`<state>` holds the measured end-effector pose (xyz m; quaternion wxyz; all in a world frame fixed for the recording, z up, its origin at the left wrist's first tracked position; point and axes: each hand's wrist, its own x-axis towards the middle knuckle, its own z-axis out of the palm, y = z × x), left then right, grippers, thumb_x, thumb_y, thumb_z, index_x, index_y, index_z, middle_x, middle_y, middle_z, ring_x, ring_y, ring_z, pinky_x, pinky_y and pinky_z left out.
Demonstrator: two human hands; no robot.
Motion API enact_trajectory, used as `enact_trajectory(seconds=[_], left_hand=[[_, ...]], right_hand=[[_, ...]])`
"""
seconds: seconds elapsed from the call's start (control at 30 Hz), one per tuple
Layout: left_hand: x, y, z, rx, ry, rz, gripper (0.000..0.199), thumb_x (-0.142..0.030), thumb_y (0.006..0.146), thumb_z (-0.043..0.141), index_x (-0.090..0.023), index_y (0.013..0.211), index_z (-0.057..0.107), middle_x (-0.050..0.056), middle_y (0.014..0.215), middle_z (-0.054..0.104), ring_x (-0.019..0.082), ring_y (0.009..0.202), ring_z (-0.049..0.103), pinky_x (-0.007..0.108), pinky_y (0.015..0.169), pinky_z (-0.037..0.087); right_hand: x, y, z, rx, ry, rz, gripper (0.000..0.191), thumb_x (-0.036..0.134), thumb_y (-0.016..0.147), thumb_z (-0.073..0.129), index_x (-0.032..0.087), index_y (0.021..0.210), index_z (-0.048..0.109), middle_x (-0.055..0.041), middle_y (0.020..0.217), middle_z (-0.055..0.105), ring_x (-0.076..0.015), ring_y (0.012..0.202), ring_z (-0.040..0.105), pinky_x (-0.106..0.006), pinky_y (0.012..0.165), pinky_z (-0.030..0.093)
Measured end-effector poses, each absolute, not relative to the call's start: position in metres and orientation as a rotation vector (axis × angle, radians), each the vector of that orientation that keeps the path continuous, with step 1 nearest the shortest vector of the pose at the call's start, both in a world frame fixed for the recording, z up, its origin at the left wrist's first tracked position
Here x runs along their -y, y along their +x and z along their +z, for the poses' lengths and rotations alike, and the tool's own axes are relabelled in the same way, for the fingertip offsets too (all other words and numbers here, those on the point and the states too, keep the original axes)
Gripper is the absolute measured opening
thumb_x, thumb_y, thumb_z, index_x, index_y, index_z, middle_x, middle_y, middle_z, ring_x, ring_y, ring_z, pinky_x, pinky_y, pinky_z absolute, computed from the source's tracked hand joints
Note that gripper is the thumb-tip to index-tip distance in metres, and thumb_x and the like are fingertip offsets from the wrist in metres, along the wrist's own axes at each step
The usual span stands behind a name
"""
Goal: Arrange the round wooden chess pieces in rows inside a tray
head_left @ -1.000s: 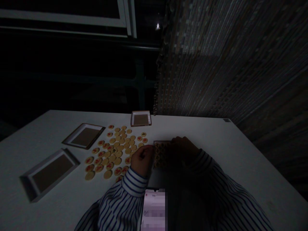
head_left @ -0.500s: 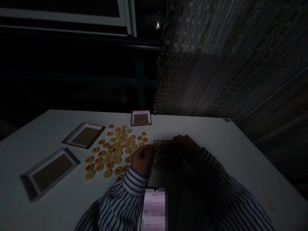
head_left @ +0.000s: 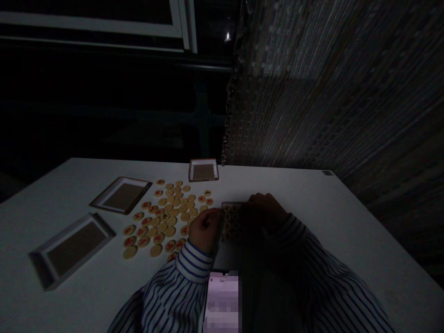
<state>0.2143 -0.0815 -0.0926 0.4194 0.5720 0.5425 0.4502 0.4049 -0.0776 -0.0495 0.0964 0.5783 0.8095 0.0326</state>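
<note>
A shallow box (head_left: 231, 237) sits in deep shadow in front of me, with rows of round xiangqi pieces (head_left: 228, 225) inside. My left hand (head_left: 204, 230) is closed, its curled fingers against the box's left rim. Over the far right part of the box, my right hand (head_left: 268, 210) has its fingers bent together; shadow hides whatever they hold. Many loose xiangqi pieces (head_left: 162, 227) spread across the white table to the left of my left hand. Some lie with red or black characters up, others show plain wood.
Three open trays stand beyond the loose pieces: a box tray (head_left: 74, 247) at near left, a lid (head_left: 121, 195) behind it, and a small tray (head_left: 203, 170) at the far edge. A lit phone (head_left: 222, 300) is close to me. A bead curtain (head_left: 294, 92) hangs behind the white table (head_left: 347, 222).
My right hand and sleeve have shifted very slightly at the box. The left hand, the loose pieces and the trays look the same.
</note>
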Motion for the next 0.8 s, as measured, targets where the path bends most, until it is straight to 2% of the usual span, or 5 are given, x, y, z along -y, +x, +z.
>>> enact_trajectory(seconds=[0.3, 0.57, 0.8], left_hand=[[0.081, 0.215, -0.089, -1.346, 1.389, 1.141, 0.023, -0.033, 0.064, 0.053, -0.015, 0.074, 0.064, 0.001, 0.055, 0.062, 0.012, 0.05, 0.055, 0.021, 0.046, 0.044], [0.083, 0.217, -0.09, -1.353, 1.367, 1.221, 0.022, -0.033, 0.065, 0.053, -0.016, 0.073, 0.064, 0.002, 0.059, 0.063, 0.012, 0.053, 0.055, 0.021, 0.049, 0.044], [0.08, 0.205, -0.077, -1.339, 1.171, 1.356, 0.028, -0.036, 0.063, 0.058, -0.013, 0.079, 0.064, 0.001, 0.061, 0.063, 0.009, 0.051, 0.053, 0.019, 0.049, 0.043]], right_hand=[[0.075, 0.407, -0.058, -2.395, 1.71, 0.105, 0.018, 0.027, 0.082, 0.041, 0.024, 0.091, 0.057, -0.0064, 0.091, 0.058, -0.019, 0.083, 0.05, -0.03, 0.065, 0.032], [0.075, 0.408, -0.052, -2.427, 1.725, 0.114, 0.021, 0.026, 0.083, 0.04, 0.021, 0.09, 0.059, -0.0071, 0.088, 0.058, -0.0176, 0.08, 0.05, -0.028, 0.064, 0.029], [0.082, 0.408, -0.029, -2.687, 2.086, 0.33, 0.028, 0.027, 0.085, 0.035, 0.018, 0.097, 0.059, -0.0056, 0.083, 0.062, -0.015, 0.078, 0.051, -0.027, 0.068, 0.028]])
